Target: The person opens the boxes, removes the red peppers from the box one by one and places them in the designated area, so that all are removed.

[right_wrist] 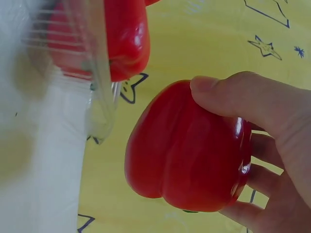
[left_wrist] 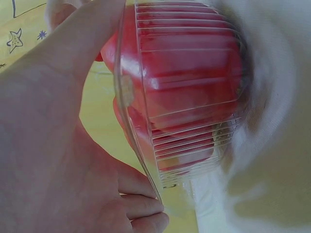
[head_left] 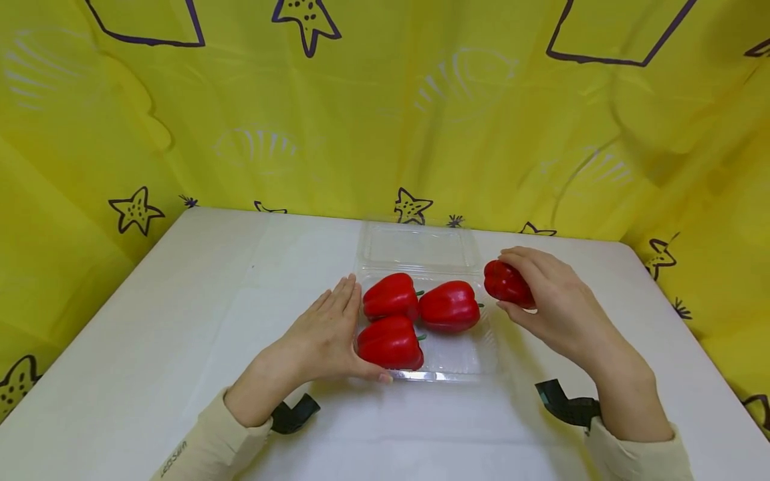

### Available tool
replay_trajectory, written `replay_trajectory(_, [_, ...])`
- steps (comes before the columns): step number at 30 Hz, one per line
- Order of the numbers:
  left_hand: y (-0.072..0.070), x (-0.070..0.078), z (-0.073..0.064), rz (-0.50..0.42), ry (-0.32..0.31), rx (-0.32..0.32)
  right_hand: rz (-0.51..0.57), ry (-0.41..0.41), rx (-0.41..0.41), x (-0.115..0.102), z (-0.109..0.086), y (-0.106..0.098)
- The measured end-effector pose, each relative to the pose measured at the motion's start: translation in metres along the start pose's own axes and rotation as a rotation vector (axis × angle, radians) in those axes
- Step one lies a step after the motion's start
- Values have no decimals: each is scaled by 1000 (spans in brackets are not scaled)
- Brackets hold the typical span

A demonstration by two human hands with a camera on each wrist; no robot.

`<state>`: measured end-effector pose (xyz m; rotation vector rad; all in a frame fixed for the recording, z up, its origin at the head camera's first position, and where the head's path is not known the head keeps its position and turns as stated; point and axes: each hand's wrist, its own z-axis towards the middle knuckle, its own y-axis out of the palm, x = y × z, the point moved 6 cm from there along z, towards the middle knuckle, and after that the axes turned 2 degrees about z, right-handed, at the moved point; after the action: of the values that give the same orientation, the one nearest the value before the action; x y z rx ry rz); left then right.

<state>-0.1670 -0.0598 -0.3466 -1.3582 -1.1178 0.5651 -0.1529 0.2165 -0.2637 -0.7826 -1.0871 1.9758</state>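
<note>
A clear plastic clamshell container (head_left: pixel 457 364) lies with its lid folded back, three red bell peppers inside. One pepper (head_left: pixel 391 297) is at the back left, another (head_left: pixel 450 306) at the right, and the third (head_left: pixel 391 342) at the front left. Along the container's left rim rests my left hand (head_left: pixel 321 337), fingers extended, thumb at the front corner; the left wrist view shows the ribbed wall (left_wrist: pixel 189 141) beside the palm. Just right of the container, my right hand (head_left: pixel 562 304) grips a fourth red bell pepper (right_wrist: pixel 187 150) between thumb and fingers, above the table.
The white table (head_left: pixel 180 321) spreads out on both sides of the container. Behind the container extends its transparent lid (head_left: pixel 418 246). A yellow patterned curtain (head_left: pixel 361 133) hangs along the table's back and sides. Dark straps (head_left: pixel 568 404) sit at both wrists.
</note>
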Motion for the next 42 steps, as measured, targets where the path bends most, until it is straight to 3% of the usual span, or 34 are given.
replay_trajectory(8, [0,0,0,-2,2,5,-24,74,-9,21,-1,5])
replay_trajectory(18, [1,0,1,-12,2,1,-54,94,25,42,-2,11])
replay_trajectory(30, [1,-1,1,-8,6,6,-53,173,15,70,-9,28])
replay_trajectory(42, [1,-1,1,-15,1,5,-30,233,-72,94,-15,47])
